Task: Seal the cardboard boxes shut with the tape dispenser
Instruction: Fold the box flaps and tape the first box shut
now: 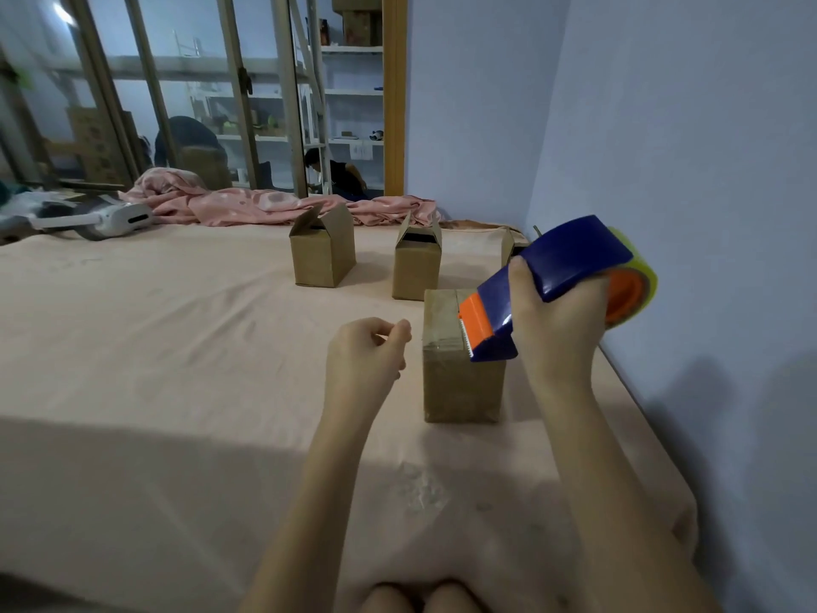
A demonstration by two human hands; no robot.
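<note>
Near the right edge of the bed (177, 347), the closed cardboard box (460, 382) stands upright with tape across its top. The right hand (557, 329) grips the blue tape dispenser (552, 280), raised over the box top. The left hand (367, 351) hangs loosely curled just left of the box, holding nothing. Two open-flapped boxes (322, 254) (417, 263) stand farther back.

Dim bluish light; dark foreground shadow; warped edges.

2 open boxes (323, 254) behind taped box (462, 369).
</note>
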